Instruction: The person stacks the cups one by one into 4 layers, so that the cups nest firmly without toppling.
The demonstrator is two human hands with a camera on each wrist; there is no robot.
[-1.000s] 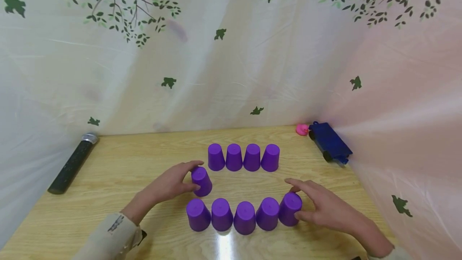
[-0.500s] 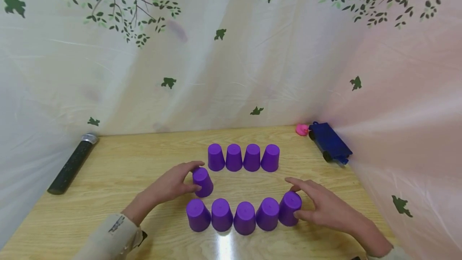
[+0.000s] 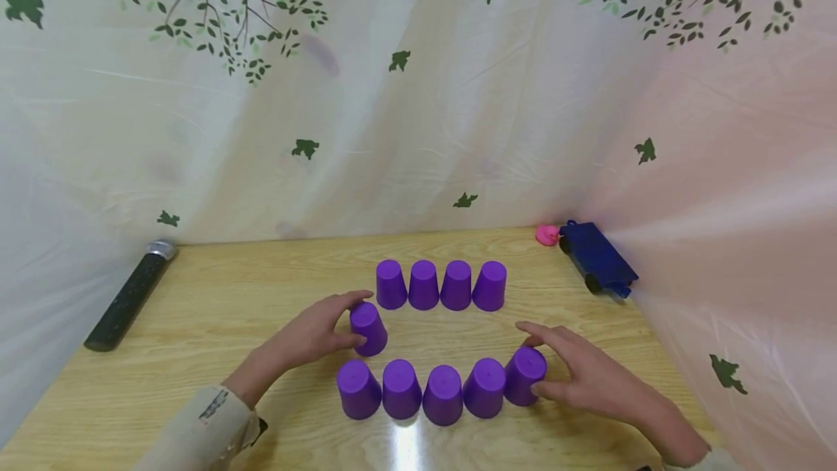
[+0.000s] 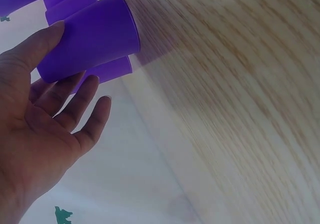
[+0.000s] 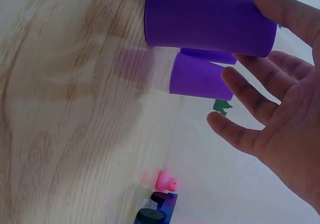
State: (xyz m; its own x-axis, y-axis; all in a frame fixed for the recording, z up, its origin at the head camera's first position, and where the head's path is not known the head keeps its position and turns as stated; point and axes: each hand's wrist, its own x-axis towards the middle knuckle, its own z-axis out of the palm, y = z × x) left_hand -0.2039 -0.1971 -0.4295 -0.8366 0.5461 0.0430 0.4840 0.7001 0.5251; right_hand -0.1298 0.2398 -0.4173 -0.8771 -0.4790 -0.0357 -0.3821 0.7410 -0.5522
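Note:
My left hand (image 3: 317,330) pinches an upside-down purple cup (image 3: 369,327) between thumb and fingers, left of the gap between two rows of cups. The left wrist view shows that cup (image 4: 92,38) with the thumb on its near side and the last fingers spread free. With thumb and fingers my right hand (image 3: 585,371) holds the rightmost purple cup (image 3: 525,373) of the front row. In the right wrist view this cup (image 5: 210,18) has its rim toward the wooden table, and whether it touches cannot be told.
Several upturned purple cups (image 3: 423,286) form the back row; more cups (image 3: 443,395) stand in the front row. A black microphone (image 3: 131,296) lies at the left. A pink toy duck (image 3: 546,235) and a blue toy cart (image 3: 598,256) sit back right, before a leaf-patterned curtain (image 3: 405,122).
The cup in my left hand has shifted slightly to the right. The right-hand cup has moved up a little in the head view. The other cups stay where they were.

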